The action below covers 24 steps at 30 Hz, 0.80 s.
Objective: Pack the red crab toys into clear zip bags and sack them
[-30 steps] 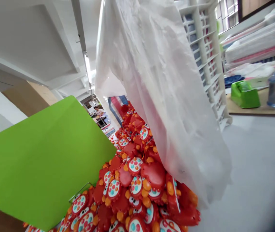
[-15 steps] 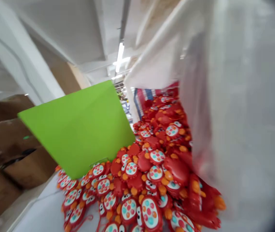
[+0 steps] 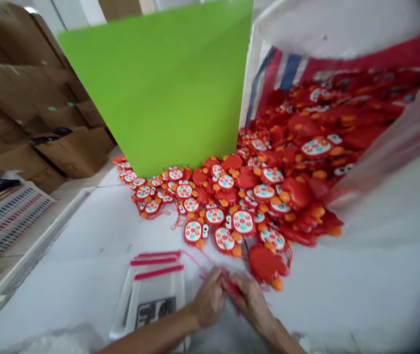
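Pink-red strands [image 3: 231,286] gripped between left hand [image 3: 210,296] and right hand [image 3: 251,301], both closed, held just in front of red toy pile [image 3: 243,221], clear bags [image 3: 158,290] placed left.

Pale, fairly bright light, seemingly from overhead, washed over the white flat tabletop [image 3: 84,275] with only soft shadows. Motion blur smeared the right side (the hands too), wide-angle stretching bent the edges, and the right corners darkened.
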Each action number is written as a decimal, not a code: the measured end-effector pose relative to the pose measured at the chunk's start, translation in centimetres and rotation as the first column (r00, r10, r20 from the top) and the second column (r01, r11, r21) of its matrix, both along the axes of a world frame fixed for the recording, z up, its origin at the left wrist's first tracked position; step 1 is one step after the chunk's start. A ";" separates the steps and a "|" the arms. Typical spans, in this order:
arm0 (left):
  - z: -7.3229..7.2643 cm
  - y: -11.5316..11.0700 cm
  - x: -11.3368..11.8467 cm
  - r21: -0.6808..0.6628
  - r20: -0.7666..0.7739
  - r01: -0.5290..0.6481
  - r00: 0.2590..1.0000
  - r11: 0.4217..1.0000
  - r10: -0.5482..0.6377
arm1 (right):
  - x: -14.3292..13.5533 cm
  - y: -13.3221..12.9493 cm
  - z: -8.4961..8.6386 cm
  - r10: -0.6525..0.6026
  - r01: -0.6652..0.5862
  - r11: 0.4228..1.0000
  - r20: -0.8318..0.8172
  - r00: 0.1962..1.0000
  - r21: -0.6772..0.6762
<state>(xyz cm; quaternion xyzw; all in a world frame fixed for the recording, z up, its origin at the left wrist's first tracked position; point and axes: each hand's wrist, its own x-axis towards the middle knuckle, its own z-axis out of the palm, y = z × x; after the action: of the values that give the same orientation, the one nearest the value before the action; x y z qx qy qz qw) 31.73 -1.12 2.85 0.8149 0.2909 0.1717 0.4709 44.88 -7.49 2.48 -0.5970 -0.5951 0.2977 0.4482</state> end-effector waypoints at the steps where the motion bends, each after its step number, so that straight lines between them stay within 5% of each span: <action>1: -0.4 0.0 -0.2 -0.013 -0.002 0.008 1.000 1.000 -0.008 | -0.6 0.0 0.1 -0.048 0.050 0.999 -0.157 0.986 0.008; 6: 0.6 0.3 0.2 -0.103 -0.013 -0.006 1.000 0.995 0.004 | -2.4 1.2 1.9 -0.286 0.284 0.956 -0.469 0.835 -0.077; 11: 3.4 0.5 1.0 -0.282 -0.080 0.039 0.995 0.959 -0.064 | -3.7 2.6 3.2 -0.407 0.344 0.908 -0.703 0.583 -0.240; 16: 4.5 0.2 -0.4 -0.368 -0.099 0.146 0.976 0.918 -0.195 | -4.0 3.4 4.2 -0.463 0.414 0.861 -0.792 0.398 -0.295; 20: 5.5 1.7 -2.7 -0.084 -0.370 0.240 0.894 0.967 -0.253 | -3.1 2.4 4.5 -0.505 0.437 0.832 -0.792 0.343 -0.340; 24: 6.5 5.2 -3.8 0.128 -0.569 0.336 0.796 0.933 -0.208 | -2.4 1.1 4.4 -0.548 0.449 0.810 -0.758 0.353 -0.377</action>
<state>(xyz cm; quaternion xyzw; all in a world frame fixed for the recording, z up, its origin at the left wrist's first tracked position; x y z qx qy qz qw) 27.90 4.12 9.31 0.9104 0.2711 -0.1064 0.2937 42.47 -6.34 6.88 -0.5509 -0.0764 0.4261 0.7135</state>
